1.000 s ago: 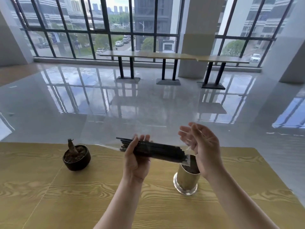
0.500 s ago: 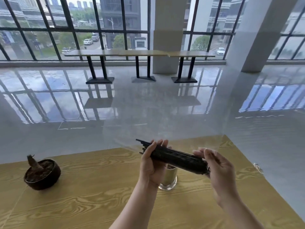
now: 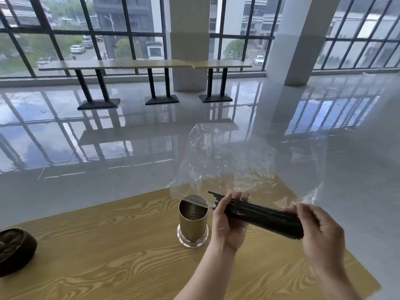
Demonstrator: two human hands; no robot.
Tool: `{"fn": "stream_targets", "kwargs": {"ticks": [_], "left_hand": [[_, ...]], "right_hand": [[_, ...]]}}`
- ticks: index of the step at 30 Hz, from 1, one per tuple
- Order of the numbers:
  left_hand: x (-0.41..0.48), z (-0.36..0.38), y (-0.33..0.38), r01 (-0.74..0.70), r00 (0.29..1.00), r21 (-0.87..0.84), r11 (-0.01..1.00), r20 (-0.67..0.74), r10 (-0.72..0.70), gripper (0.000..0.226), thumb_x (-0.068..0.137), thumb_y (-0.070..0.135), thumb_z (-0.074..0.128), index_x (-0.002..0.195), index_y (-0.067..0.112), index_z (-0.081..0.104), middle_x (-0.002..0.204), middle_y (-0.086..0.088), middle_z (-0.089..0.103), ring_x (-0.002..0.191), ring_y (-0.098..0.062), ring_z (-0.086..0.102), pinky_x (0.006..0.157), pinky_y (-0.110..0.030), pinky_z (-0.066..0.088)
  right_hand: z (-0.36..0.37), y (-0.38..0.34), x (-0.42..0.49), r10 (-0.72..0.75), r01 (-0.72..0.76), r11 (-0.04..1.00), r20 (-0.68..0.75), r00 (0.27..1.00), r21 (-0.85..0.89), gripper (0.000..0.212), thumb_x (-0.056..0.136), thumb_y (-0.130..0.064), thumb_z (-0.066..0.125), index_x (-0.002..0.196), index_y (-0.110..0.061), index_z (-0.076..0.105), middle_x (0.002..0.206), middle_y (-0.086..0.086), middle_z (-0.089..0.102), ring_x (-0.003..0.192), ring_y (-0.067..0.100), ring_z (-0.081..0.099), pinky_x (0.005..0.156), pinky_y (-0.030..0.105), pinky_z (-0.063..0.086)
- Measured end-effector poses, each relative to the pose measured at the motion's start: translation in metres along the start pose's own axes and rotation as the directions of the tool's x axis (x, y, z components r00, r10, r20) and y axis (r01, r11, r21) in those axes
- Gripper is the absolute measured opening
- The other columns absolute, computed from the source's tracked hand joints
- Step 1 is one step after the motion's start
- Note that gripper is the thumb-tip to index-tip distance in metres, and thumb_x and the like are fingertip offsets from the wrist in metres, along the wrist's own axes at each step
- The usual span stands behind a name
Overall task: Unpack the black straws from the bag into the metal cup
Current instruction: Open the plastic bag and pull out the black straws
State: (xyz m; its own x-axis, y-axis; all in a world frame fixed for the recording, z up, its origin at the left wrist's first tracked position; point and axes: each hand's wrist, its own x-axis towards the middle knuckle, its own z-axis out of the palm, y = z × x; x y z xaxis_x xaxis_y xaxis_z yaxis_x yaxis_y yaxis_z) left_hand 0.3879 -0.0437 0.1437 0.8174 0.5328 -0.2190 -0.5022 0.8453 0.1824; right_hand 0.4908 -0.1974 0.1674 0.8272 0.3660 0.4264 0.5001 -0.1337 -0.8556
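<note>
Black straws (image 3: pixel 264 216) are clamped in a tight bundle by the curled fingers (image 3: pixel 238 195) of the left hand (image 3: pixel 229 224), which is wrapped round the bundle near its left end, with the fingertips showing over the top. The other end is held by the right hand (image 3: pixel 322 234), whose fingers (image 3: pixel 303 211) are bent round the straw tips; whether a corner of the bag is also pinched there cannot be told. The bundle is kept nearly level, tilted a little down to the right, above the desk (image 3: pixel 108 256) and just to the right of the metal cup (image 3: pixel 192 219), apart from it. Both ends are judged to be gripped so that the loose straws are kept squared together and none is spilt before the bundle is turned upright. The straws appear to be out of the bag (image 3: pixel 233 156), which is clear and is seen billowed in the air beyond and above the hands, its lower edge seeming to lie across the far part of the cup's mouth and its right edge near the right fingers. The cup is stood upright on the wood-grain desk, and no straws are seen inside it, so the drop-in step is judged not yet done. A dark round pot (image 3: pixel 15 250) is set at the desk's left edge, well apart.
</note>
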Motion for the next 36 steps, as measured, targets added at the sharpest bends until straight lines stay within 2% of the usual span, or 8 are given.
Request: {"fn": "stream_targets", "kwargs": {"ticks": [3,10,12,22,26,30,33,36], "left_hand": [[0.003,-0.001,-0.008,0.015,1.000,-0.002,1.000,-0.019,-0.015,0.009,0.096,0.010,0.056,0.088,0.008,0.059,0.104,-0.013,0.053,0.086,-0.023,0.061,0.095,-0.034,0.045],[0.006,-0.007,-0.024,0.018,1.000,-0.051,0.999,-0.011,-0.018,0.011,0.092,0.014,0.064,0.086,0.005,0.067,0.097,-0.014,0.068,0.088,-0.026,0.069,0.093,-0.038,0.051],[0.007,-0.008,-0.027,0.006,1.000,-0.044,0.999,-0.012,-0.006,0.013,0.092,0.017,0.064,0.086,0.006,0.067,0.097,-0.014,0.071,0.087,-0.026,0.069,0.086,-0.038,0.055],[0.011,-0.010,-0.027,-0.045,0.971,-0.162,0.986,-0.238,0.005,0.027,0.078,0.029,0.076,0.092,0.008,0.068,0.085,-0.016,0.074,0.074,-0.028,0.072,0.066,-0.034,0.059],[0.012,-0.014,-0.024,-0.057,0.971,-0.212,0.976,-0.241,0.004,0.029,0.076,0.030,0.076,0.095,0.010,0.069,0.089,-0.014,0.075,0.079,-0.027,0.072,0.066,-0.033,0.059],[0.014,-0.015,-0.020,-0.061,0.969,-0.252,0.966,-0.246,-0.002,0.032,0.079,0.032,0.076,0.096,0.007,0.071,0.100,-0.017,0.073,0.093,-0.029,0.070,0.084,-0.037,0.056],[0.016,-0.016,-0.018,-0.083,0.971,-0.251,0.964,-0.239,0.021,0.029,0.075,0.034,0.077,0.084,0.007,0.072,0.087,-0.016,0.076,0.077,-0.027,0.074,0.076,-0.037,0.059],[0.017,-0.018,-0.015,-0.096,0.968,-0.226,0.969,-0.250,0.037,0.034,0.076,0.038,0.076,0.087,0.006,0.071,0.085,-0.017,0.076,0.071,-0.025,0.075,0.071,-0.036,0.060]], "right_hand": [[-0.011,0.002,0.002,-0.004,0.004,1.000,-0.004,1.000,-0.017,0.021,0.100,-0.037,0.056,0.092,-0.041,0.074,0.094,-0.018,0.076,0.091,0.004,0.069,0.081,0.023,0.049],[-0.020,-0.004,0.004,0.003,-0.003,0.999,0.004,1.000,-0.041,0.023,0.101,-0.034,0.057,0.087,-0.040,0.074,0.092,-0.024,0.075,0.088,-0.003,0.067,0.073,0.001,0.043],[-0.022,-0.008,0.007,-0.007,0.007,0.999,0.013,1.000,-0.054,0.022,0.101,-0.036,0.056,0.087,-0.038,0.074,0.092,-0.026,0.074,0.088,-0.005,0.067,0.073,0.000,0.042],[-0.012,-0.031,0.028,-0.154,0.179,0.971,0.155,0.976,-0.161,0.018,0.095,-0.042,0.057,0.095,-0.031,0.072,0.089,-0.022,0.074,0.088,-0.008,0.067,0.071,0.008,0.047],[-0.003,-0.047,0.037,-0.224,0.267,0.939,0.203,0.953,-0.219,0.021,0.094,-0.040,0.060,0.097,-0.025,0.074,0.076,-0.014,0.073,0.081,0.001,0.067,0.066,0.021,0.049],[0.009,-0.068,0.046,-0.265,0.328,0.909,0.250,0.931,-0.259,0.019,0.094,-0.037,0.064,0.097,-0.022,0.075,0.076,-0.011,0.075,0.069,0.006,0.069,0.060,0.021,0.049],[0.021,-0.084,0.052,-0.298,0.368,0.884,0.258,0.919,-0.288,0.017,0.092,-0.034,0.069,0.092,-0.019,0.075,0.075,-0.014,0.073,0.069,0.012,0.071,0.062,0.024,0.049],[0.030,-0.095,0.056,-0.303,0.380,0.879,0.277,0.912,-0.288,0.018,0.091,-0.038,0.069,0.090,-0.021,0.076,0.074,-0.010,0.076,0.070,0.015,0.073,0.065,0.030,0.054]]}}
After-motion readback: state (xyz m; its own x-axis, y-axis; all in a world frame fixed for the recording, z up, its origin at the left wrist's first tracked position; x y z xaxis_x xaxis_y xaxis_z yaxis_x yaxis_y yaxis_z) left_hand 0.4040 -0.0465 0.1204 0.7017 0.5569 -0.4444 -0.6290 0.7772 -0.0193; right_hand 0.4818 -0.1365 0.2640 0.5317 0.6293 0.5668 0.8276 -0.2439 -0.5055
